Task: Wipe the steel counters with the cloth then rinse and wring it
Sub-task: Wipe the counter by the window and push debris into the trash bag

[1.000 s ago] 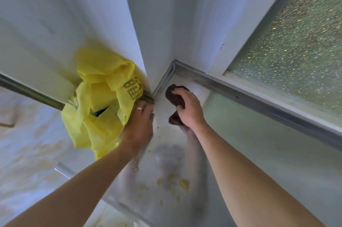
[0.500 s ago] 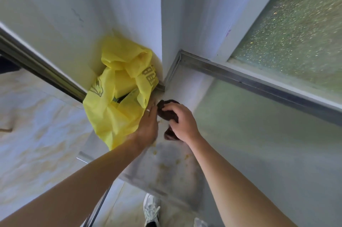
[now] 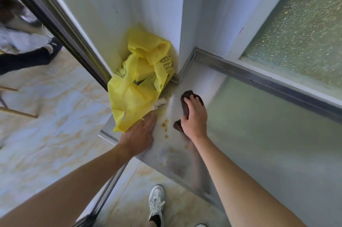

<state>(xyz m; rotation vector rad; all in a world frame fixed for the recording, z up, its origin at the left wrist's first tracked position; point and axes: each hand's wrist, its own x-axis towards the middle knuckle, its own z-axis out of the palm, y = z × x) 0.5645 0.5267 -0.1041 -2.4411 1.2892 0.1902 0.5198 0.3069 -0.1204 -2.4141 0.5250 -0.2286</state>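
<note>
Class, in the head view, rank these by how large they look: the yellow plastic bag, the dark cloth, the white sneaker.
1. yellow plastic bag, clearly largest
2. white sneaker
3. dark cloth, partly hidden under the right hand, so its rank is unsure

Cloth (image 3: 185,105) mostly under right hand (image 3: 194,121); bag (image 3: 133,97) contents unclear, perhaps paper.

Dull smeared steel counter (image 3: 249,134) (crinkly plastic bag (image 3: 129,100)), dark cloth (image 3: 186,105).

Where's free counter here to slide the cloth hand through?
Free: the wide stretch of steel counter right of the right hand, bordered by the steel window ledge. Crowded: the corner, where the left hand rests at the yellow bag, with crumbs between it and the dark cloth.
</note>
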